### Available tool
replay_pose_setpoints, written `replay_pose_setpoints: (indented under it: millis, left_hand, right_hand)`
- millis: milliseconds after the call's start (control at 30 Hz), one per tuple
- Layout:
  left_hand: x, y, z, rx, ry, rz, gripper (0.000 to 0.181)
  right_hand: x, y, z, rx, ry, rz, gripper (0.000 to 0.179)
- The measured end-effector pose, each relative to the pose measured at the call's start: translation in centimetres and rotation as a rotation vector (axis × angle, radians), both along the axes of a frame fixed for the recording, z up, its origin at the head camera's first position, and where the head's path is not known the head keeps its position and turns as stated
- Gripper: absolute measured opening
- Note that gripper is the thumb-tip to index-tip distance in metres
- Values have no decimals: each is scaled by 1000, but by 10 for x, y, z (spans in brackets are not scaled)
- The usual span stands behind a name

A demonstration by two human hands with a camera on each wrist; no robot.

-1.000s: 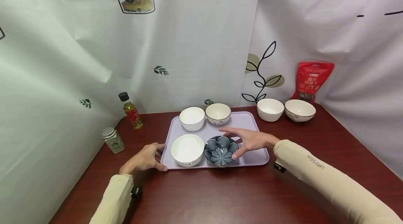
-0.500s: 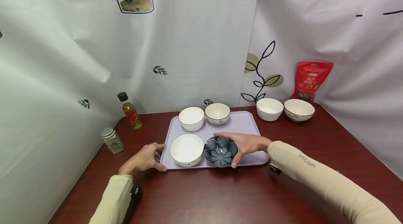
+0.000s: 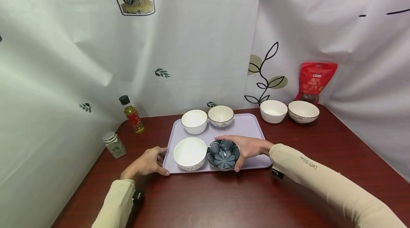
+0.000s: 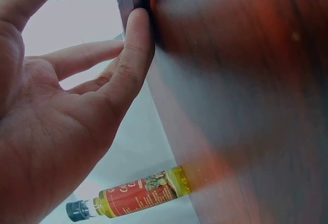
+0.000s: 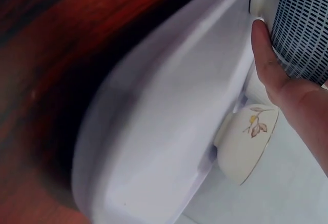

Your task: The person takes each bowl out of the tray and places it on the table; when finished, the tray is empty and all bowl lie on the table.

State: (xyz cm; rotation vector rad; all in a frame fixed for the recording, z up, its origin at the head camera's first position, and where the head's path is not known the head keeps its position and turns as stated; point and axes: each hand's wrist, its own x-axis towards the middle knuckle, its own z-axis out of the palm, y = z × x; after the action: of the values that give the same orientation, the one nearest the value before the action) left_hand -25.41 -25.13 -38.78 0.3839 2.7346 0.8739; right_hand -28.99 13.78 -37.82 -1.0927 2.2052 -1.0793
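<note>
A lilac tray bears several bowls. My right hand grips the dark blue patterned bowl at the tray's front, thumb on the near side and fingers behind. In the right wrist view, a finger lies along this bowl's meshed outer wall. To its left stands a wide white bowl. Behind them are another white bowl and a cream floral bowl. My left hand touches the tray's left edge with extended fingers; one fingertip presses the rim in the left wrist view.
On the left stand an oil bottle and a glass jar of dried herbs. Two more bowls, a white one and a floral one, sit right of the tray. Behind them leans a red pouch against the curtain.
My right hand has moved left and closed round the right side of the dark blue bowl. The left hand stays at the tray's edge; the bowls have not visibly moved.
</note>
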Motion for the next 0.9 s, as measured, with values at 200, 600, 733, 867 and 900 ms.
replay_pose_setpoints:
  millis: [200, 600, 733, 867, 900]
  left_hand:
    - [1, -2, 0, 16, 0, -7, 97]
    - [1, -1, -1, 19, 16, -16, 97]
    - [2, -1, -1, 28, 15, -19, 97]
    - [2, -1, 0, 35, 15, -29, 97]
    - [2, -1, 0, 35, 17, -36, 96]
  right_hand:
    - [1, 1, -1, -7, -6, -23, 121]
    - [3, 33, 14, -21, 37, -105, 118]
    - [3, 55, 18, -28, 71, -147, 115]
    - [5, 82, 20, -6, 126, -233, 115]
    - [5, 89, 20, -1, 141, -255, 114]
